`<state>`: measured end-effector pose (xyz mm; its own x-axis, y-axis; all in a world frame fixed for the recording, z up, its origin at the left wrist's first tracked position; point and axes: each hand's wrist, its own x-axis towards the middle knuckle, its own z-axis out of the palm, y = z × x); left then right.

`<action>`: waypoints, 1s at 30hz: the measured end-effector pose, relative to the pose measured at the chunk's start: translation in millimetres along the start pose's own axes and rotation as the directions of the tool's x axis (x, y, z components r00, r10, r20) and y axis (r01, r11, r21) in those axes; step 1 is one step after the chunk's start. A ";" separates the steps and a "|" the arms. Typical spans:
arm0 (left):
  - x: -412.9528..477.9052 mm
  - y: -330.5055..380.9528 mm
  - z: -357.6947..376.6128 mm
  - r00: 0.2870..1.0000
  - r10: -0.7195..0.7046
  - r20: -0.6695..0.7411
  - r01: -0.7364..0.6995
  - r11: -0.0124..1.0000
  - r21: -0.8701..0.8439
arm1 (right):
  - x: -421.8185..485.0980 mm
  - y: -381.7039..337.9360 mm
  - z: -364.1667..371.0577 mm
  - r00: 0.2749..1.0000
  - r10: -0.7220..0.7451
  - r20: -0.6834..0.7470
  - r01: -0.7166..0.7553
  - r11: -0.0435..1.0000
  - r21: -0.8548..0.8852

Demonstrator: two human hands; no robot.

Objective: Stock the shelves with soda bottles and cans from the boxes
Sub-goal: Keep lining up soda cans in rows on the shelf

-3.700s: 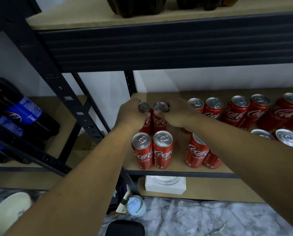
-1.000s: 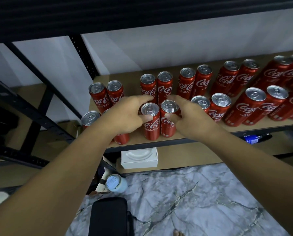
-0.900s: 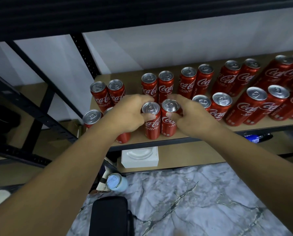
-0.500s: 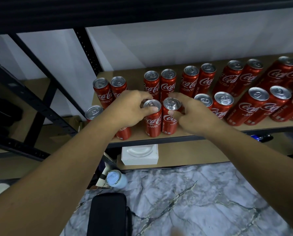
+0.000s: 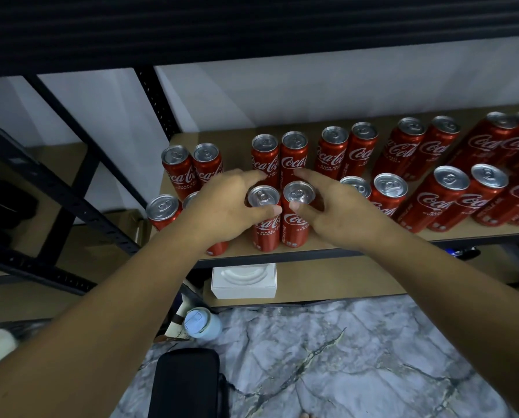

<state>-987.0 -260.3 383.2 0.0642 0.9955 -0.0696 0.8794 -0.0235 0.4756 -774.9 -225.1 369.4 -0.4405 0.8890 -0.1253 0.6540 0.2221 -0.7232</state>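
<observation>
"Well, how does the person seat this pair well?"

"Bases flat on the shelf [image 5: 237, 146], sides touching, square with the back row [image 5: 294, 158] just beyond the fingertips."

"And the grip?"

"The left hand [image 5: 228, 203] curls round the left can [image 5: 265, 221] and the right hand [image 5: 339, 212] round the right can [image 5: 296, 221]. Both cans stand between the palms, thumbs nearly meeting."

1. The left hand [image 5: 225, 206] is bare, with uncovered skin from the knuckles to the wrist.
2. The right hand [image 5: 339, 212] is bare in the same way.
3. The left thumbnail [image 5: 275, 210] and the right thumbnail [image 5: 294, 205] are short and cut close.
4. The left forearm [image 5: 116, 312] is bare all the way to the picture's lower left edge.
5. The right forearm [image 5: 448, 291] is bare all the way to the right edge.
6. The light is dim, so finer marks on the skin cannot be made out.
</observation>
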 end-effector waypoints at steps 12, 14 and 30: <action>89.2 -5.3 -3.2 0.987 -0.034 -0.158 0.030 0.999 -0.025 | 90.7 -13.7 -23.2 0.990 -0.014 -0.139 -0.012 0.983 -0.182; 99.5 -9.0 -2.5 0.993 -0.063 -0.101 0.057 0.997 -0.059 | 105.0 -11.7 -22.8 0.992 -0.011 -0.129 -0.016 0.978 -0.207; 117.6 -29.0 2.9 0.992 -0.106 -0.064 0.102 0.993 -0.066 | 136.9 -1.6 -26.0 0.998 -0.047 -0.037 0.029 0.920 -0.391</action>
<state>-1003.6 -142.8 358.7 -0.0601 0.9962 -0.0636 0.8480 0.0846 0.5232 -820.2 -93.4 371.1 -0.4473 0.8919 -0.0659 0.8297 0.3864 -0.4030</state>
